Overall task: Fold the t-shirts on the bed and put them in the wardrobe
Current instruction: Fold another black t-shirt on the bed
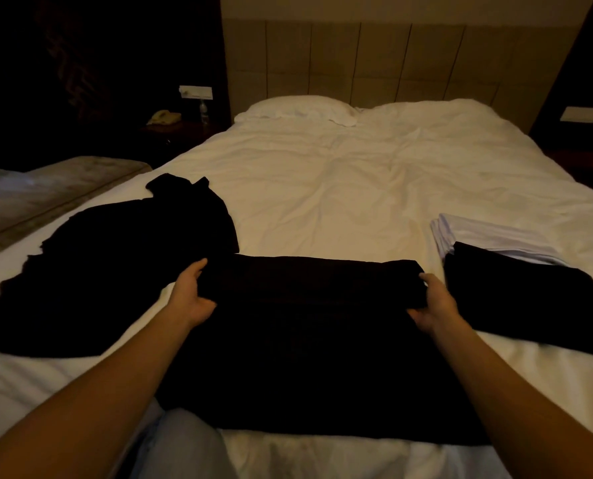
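Bed point(340, 188): a wide white-sheeted surface serving as the folding table; its rumpled middle lies bare, with the clothes kept along the near edge, within arm's reach of the person.
T-shirt being folded point(305, 357): black, spread flat across the near edge straight ahead, its far end doubled back toward the person into a thick band; it lies crosswise, which lets both hands take one end each.
Unfolded black garment point(91, 278): loose and crumpled to the left, touching or just overlapping the shirt in hand; by its state it probably waits its turn.
Folded black t-shirt point(530, 305): a neat rectangle to the right, just beside the working shirt, its far corner lying over the white stack.
Folded white stack point(488, 236): several layers, squared up, beyond the black one; finished pieces seem gathered on this side for carrying off together.
Pillow point(298, 110): white, at the headboard, well apart from the work.
Left hand point(193, 292): thumb above and fingers curled under the band's left end, gripping it.
Right hand point(433, 299): mirrors it at the right end, fingers wrapped around the fold's edge.
Stage: mid-fold, I judge; level grips suit keeping the edge straight.
Wardrobe: not in view; nothing stored yet, as far as shown.
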`<state>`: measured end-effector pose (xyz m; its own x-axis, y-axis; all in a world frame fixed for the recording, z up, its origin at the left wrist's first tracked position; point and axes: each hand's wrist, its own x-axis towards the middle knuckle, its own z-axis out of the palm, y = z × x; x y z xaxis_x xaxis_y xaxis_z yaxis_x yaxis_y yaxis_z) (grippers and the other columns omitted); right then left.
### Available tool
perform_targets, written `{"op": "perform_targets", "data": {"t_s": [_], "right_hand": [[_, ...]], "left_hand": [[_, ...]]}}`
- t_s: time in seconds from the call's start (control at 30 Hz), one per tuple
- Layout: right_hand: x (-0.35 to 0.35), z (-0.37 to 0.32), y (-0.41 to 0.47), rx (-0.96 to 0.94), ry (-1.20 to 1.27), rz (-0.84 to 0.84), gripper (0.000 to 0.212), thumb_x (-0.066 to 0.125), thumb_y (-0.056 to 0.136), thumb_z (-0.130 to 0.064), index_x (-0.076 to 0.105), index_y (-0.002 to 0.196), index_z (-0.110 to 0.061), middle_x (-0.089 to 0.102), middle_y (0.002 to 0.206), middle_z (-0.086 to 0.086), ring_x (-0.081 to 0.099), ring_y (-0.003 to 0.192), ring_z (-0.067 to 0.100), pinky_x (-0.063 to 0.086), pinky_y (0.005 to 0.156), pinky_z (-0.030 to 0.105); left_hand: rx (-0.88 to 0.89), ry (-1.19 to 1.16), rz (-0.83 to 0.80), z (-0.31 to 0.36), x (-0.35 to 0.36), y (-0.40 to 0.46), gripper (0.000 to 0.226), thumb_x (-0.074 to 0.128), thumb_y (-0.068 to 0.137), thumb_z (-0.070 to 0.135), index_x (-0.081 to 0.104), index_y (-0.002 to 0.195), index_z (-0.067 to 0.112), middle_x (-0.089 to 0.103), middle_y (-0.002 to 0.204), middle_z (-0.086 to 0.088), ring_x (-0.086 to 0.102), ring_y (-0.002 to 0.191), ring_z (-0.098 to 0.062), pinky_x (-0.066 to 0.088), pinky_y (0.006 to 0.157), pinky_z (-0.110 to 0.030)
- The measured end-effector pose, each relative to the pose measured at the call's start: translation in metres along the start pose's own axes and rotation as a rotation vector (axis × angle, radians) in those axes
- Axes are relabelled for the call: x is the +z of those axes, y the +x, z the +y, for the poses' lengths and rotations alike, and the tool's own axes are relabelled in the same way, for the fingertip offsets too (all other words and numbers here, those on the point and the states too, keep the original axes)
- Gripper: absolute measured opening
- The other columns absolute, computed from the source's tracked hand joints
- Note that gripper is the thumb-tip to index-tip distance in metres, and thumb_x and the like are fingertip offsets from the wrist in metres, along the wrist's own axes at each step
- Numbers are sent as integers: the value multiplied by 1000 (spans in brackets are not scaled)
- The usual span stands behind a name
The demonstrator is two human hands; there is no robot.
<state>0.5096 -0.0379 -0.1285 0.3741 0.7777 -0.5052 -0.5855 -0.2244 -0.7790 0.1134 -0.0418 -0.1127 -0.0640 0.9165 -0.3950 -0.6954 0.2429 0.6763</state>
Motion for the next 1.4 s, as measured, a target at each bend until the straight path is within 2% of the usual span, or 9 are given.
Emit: {"op": "perform_targets", "data": {"t_s": [0.1, 0.33, 0.57, 0.73, 0.9, 1.07, 1.17, 1.27, 1.4], "right_hand": [[-1, -17, 21, 77, -161, -42, 54, 67, 85, -31, 54, 135, -12, 65, 119, 13, 67, 85, 30, 57, 54, 37], [11, -43, 30, 120, -621, -199, 33, 64, 92, -30, 63, 115, -6, 72, 72, 10, 70, 56, 25, 53, 47, 29], [6, -26, 45, -116, -626, -225, 38, 59, 91, -2, 56, 128, -11, 65, 120, 20, 64, 103, 37, 54, 87, 46], [2, -20, 34, -247, -690, -183, 46, 57, 91, 1, 52, 135, -14, 61, 126, 17, 61, 109, 35, 52, 83, 39], [-2, -18, 6, -496, -980, -16, 48, 54, 94, -7, 50, 140, -16, 59, 129, 18, 60, 111, 36, 47, 84, 33], [7, -1, -26, -823, -1468, 299, 49, 58, 86, -17, 51, 133, -8, 53, 129, 21, 49, 116, 41, 45, 90, 44], [23, 12, -28, -980, -1514, 34, 48, 59, 90, -22, 53, 136, -8, 52, 134, 16, 47, 123, 34, 41, 101, 40], [41, 20, -22, -906, -1540, -214, 50, 54, 98, -29, 45, 144, -11, 46, 144, 9, 41, 133, 27, 37, 108, 38], [59, 16, 0, -912, -1598, -268, 56, 51, 100, -38, 38, 149, -13, 41, 149, 9, 37, 138, 25, 35, 111, 38]], "left_hand": [[-23, 150, 21, 13, 6, 6, 28, 55, 97, 31, 66, 106, 7, 67, 109, -17, 63, 103, -32, 51, 83, -41], [-47, 418, 4, 23, 8, 31, 19, 54, 99, 18, 65, 113, 11, 65, 118, -16, 64, 97, -28, 52, 77, -39], [136, 419, 67, 19, -2, 40, 51, 43, 102, 3, 46, 143, 31, 61, 117, -4, 61, 104, -25, 53, 76, -38], [210, 592, 108, 12, -1, 26, 56, 54, 99, 8, 40, 148, 31, 55, 125, -3, 59, 94, -17, 51, 78, -38], [366, 838, 183, 10, -7, 17, 70, 61, 95, 6, 29, 153, 29, 53, 129, -10, 57, 105, -24, 51, 86, -39], [752, 1413, 288, -1, -9, 14, 59, 61, 93, 13, 39, 148, 12, 47, 138, -22, 47, 126, -36, 39, 106, -43], [886, 1687, 85, -17, 3, 17, 56, 59, 95, 28, 43, 146, 12, 44, 146, -17, 41, 133, -34, 33, 112, -44], [865, 1850, -157, -32, 16, 31, 60, 51, 97, 43, 40, 148, 14, 41, 150, -12, 35, 139, -29, 25, 117, -41], [795, 1909, -151, -31, 33, 54, 57, 43, 102, 44, 38, 148, 12, 42, 148, -13, 37, 138, -28, 22, 118, -39]]}}
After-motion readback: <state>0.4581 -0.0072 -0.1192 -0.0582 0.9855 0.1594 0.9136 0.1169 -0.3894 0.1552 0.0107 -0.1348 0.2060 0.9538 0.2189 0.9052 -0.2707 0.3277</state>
